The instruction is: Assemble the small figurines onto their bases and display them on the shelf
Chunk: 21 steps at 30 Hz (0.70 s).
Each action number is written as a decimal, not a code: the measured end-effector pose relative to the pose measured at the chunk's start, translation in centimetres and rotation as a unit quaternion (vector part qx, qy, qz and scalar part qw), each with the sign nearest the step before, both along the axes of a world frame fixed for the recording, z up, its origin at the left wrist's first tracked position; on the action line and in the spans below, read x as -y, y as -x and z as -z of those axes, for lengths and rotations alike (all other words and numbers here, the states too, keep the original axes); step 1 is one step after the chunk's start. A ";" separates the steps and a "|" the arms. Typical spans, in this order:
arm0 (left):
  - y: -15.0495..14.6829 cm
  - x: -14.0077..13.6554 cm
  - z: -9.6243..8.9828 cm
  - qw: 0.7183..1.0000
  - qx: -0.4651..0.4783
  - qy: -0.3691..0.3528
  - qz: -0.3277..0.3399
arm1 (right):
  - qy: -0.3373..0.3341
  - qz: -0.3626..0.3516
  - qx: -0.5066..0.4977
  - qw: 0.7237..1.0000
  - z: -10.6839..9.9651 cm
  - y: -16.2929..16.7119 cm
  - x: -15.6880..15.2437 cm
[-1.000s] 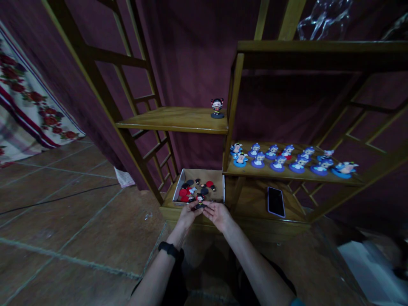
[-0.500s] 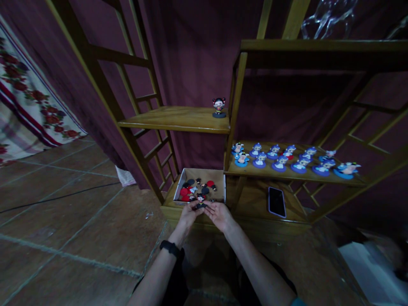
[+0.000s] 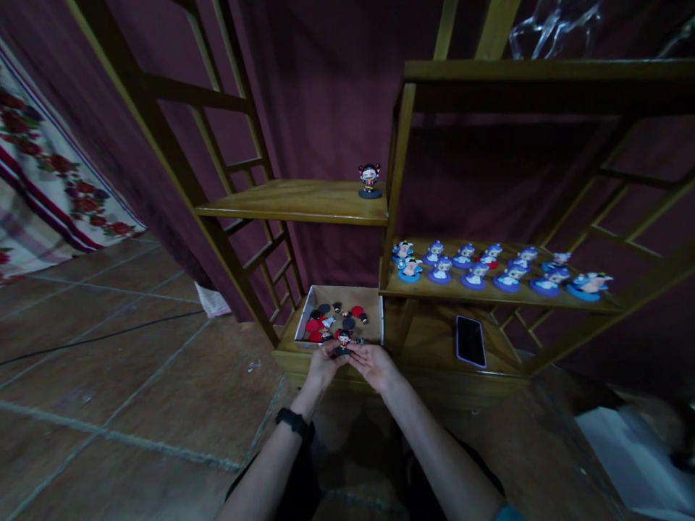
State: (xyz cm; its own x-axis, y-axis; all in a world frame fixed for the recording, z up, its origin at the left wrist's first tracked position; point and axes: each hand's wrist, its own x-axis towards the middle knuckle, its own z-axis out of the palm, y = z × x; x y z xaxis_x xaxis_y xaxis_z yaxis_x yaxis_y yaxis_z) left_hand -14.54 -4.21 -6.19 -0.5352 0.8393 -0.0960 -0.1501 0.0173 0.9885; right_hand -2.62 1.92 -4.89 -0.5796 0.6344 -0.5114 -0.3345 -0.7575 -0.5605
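Between my two hands is a small figurine (image 3: 344,338) with black hair buns and a dark round base. My left hand (image 3: 324,364) grips the base from the left, and my right hand (image 3: 372,363) pinches it from the right. Both hands are at the front edge of a shallow cardboard box (image 3: 363,293). Inside the box lie red discs (image 3: 313,325), dark discs (image 3: 348,323) and several small figure parts. A similar figurine (image 3: 370,179) stands upright on a dark base on the shelf above.
The wooden shelf unit (image 3: 293,206) surrounds the box. Several purple and blue figurines (image 3: 476,275) stand in rows on the right shelf. Below them lies a phone (image 3: 470,341). Clear plastic wrap (image 3: 554,29) rests at the top right. A black cable (image 3: 103,340) crosses the tiled floor.
The figurine in my hands has turned or tilted slightly, its face now showing more toward me. Both hands keep hold of it in nearly the same spot. The view has shifted a little.
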 end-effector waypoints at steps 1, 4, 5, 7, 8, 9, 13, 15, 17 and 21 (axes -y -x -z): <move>0.0 0.0 0.0 1.000 0.001 0.000 0.001 | 0.001 -0.001 0.000 1.000 0.0 0.0 0.0; 0.1 -0.1 0.2 1.000 -0.007 -0.002 0.009 | 0.009 -0.002 -0.004 1.000 0.3 -0.1 0.1; 0.2 -0.1 0.3 1.000 -0.011 -0.002 0.010 | 0.012 0.000 -0.005 1.000 0.4 0.0 0.1; 0.3 -0.2 0.7 1.000 -0.012 -0.005 0.008 | 0.016 0.006 -0.004 1.000 0.6 0.0 0.2; 0.4 -0.3 0.8 1.000 -0.009 -0.008 0.008 | 0.015 0.008 -0.003 1.000 0.6 0.0 0.3; 0.4 -0.3 1.0 1.000 -0.007 -0.011 0.009 | 0.014 0.011 -0.001 1.000 0.7 0.0 0.3; 0.3 -0.2 1.2 1.000 -0.003 -0.022 0.016 | 0.009 0.014 -0.001 1.000 0.8 0.0 0.5; 0.3 -0.2 1.1 1.000 -0.002 -0.021 0.017 | 0.011 0.015 -0.003 1.000 0.8 0.0 0.5; 0.2 -0.1 0.9 1.000 -0.002 -0.016 0.018 | 0.013 0.019 -0.004 1.000 0.7 0.0 0.5; 0.1 0.0 0.8 1.000 0.003 -0.010 0.009 | 0.006 0.024 -0.011 1.000 0.6 0.0 0.6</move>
